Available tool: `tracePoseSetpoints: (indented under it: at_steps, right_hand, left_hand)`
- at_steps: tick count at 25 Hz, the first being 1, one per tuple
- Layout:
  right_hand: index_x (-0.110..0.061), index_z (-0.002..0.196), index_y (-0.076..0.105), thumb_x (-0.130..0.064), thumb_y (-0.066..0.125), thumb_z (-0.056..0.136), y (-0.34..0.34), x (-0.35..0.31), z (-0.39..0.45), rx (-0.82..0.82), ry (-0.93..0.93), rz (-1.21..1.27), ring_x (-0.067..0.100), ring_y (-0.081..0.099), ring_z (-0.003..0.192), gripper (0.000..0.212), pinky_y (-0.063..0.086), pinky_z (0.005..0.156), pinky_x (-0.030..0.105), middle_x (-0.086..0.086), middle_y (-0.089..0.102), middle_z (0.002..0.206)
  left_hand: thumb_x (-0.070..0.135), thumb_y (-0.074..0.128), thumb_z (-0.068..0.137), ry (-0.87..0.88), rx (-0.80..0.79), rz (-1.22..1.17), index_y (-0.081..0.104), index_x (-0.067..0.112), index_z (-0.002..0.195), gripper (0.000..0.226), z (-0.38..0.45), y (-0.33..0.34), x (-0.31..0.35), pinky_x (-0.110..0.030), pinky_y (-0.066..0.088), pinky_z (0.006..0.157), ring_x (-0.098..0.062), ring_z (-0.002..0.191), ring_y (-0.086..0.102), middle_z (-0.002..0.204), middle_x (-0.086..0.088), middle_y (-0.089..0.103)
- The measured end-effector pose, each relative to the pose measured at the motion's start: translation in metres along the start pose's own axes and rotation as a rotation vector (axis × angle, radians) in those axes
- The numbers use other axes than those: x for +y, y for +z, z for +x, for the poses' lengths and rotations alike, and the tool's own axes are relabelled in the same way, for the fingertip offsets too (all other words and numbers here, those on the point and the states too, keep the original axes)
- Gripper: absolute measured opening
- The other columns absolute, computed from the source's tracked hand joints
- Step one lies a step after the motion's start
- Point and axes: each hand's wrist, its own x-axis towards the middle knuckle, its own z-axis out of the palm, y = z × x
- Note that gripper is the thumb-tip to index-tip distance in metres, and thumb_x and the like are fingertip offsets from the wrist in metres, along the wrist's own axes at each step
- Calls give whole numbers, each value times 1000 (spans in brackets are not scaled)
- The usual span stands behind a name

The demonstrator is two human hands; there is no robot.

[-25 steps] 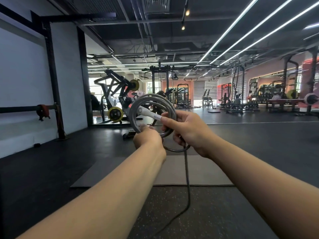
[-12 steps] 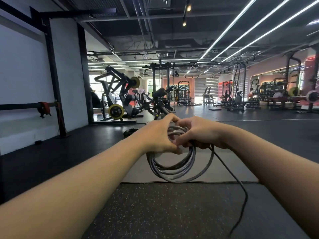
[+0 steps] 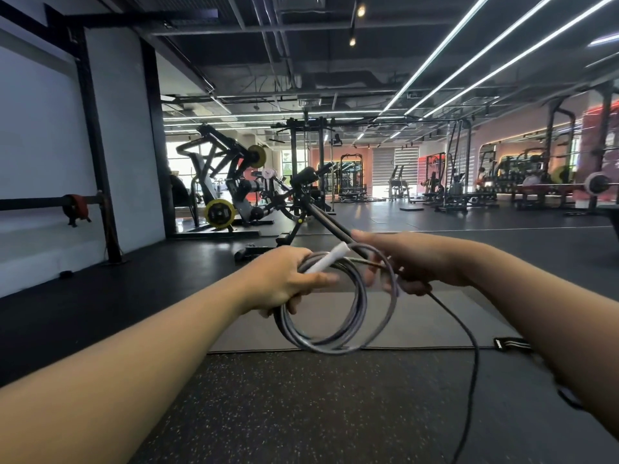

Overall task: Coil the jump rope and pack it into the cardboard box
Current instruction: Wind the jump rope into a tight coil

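Observation:
A grey jump rope [image 3: 335, 343] hangs in several loops in front of me. My left hand [image 3: 284, 279] grips the top of the coil together with a white handle [image 3: 326, 259] that points up and right. My right hand [image 3: 415, 262] holds the rope at the coil's right side. From that hand a loose dark strand [image 3: 474, 356] runs down to the right and off the bottom of the view. No cardboard box is in view.
A grey mat [image 3: 435, 323] lies on the black speckled gym floor beneath my hands, a black strap [image 3: 509, 344] at its right edge. Weight machines [image 3: 221, 195] and a rack [image 3: 308, 169] stand behind, with more equipment far right. A white wall is on the left.
The coil went from raised upright to hanging below my hands. Since half a second ago my hands have drawn apart, the coil has opened wider, and the white handle shows again.

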Motion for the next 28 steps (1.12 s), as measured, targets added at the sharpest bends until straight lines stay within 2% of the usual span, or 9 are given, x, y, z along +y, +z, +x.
tracePoseSetpoints:
  at_steps: [5,7,10,15,18,20,22,25,28]
  right_hand:
    - [-14,77,64,-69,53,88,-14,24,-8,63,-86,748,26,59,64,58,56,61,38,7,54,72]
    - [-10,99,67,-68,58,83,0,21,-3,33,-196,990,37,72,99,61,61,85,55,13,73,102]
    - [-15,128,56,-68,72,70,37,-5,12,-41,-312,1006,45,62,125,81,54,96,64,20,65,137]
    - [-17,138,42,-22,86,80,77,-33,32,415,-393,930,20,76,83,73,58,64,32,1,81,96]
    - [-21,125,58,-30,74,91,85,-35,37,525,-317,862,14,70,72,38,53,53,22,6,77,100]
    - [-20,103,64,-28,66,97,87,-38,39,560,-246,876,13,55,54,11,42,40,21,4,67,79]
    - [-21,88,61,-26,62,99,83,-38,37,630,-265,823,11,43,47,12,33,37,20,-3,55,64]
    - [-21,83,59,-28,61,98,66,-27,39,660,-412,346,18,57,59,17,50,56,31,-6,59,65]
    - [-16,93,62,-33,62,96,53,-23,34,532,-448,-29,24,72,73,18,58,76,53,7,68,77]
  left_hand:
    - [38,67,93,-120,374,-809,57,3,110,40,-2,-6,-8,-29,53,50,-11,47,48,56,5,48]
    - [37,67,95,-194,537,-1024,58,8,106,32,5,4,6,-30,57,51,-11,51,52,60,5,49]
    - [41,66,95,-352,796,-1276,59,11,98,31,24,28,34,-37,63,64,-12,61,69,70,4,69]
    - [57,59,93,-427,1009,-1268,58,19,89,39,40,48,62,-45,61,82,-27,82,74,89,-4,76]
    - [57,57,95,-384,986,-1397,64,14,102,44,40,42,70,-41,61,79,-24,76,71,83,0,71]
    - [56,55,96,-418,905,-1348,64,12,105,47,34,41,69,-34,56,65,-19,68,64,82,-1,67]
    - [48,63,95,-421,869,-1219,60,12,115,41,28,42,62,-29,47,62,-16,75,63,94,-2,68]
    - [19,81,81,-299,1050,-925,31,20,149,84,12,21,46,-24,42,90,-20,113,56,143,-5,50]
    - [22,79,72,-10,1068,77,16,33,155,106,-2,-10,31,-48,23,120,-28,146,31,160,-3,31]
